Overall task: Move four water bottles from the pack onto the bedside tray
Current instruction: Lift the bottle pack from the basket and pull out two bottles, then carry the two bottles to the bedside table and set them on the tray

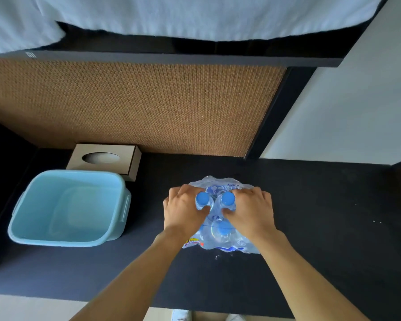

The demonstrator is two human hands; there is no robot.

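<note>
A plastic-wrapped pack of water bottles (218,239) stands on the dark tabletop (322,216), right of centre. Two blue-capped bottles stick up at its far end. My left hand (183,210) is closed round the left bottle (202,199), thumb under its cap. My right hand (252,212) is closed round the right bottle (227,199) in the same way. A third blue cap (223,229) shows through the wrap nearer to me. A light blue plastic tub (116,181) sits empty to the left of the pack, about a hand's width away.
A beige tissue box (130,158) stands behind the tub against a woven brown wall panel (137,107). A dark shelf edge (171,57) and white bedding (195,17) lie beyond. The table's near edge (125,300) runs across the bottom.
</note>
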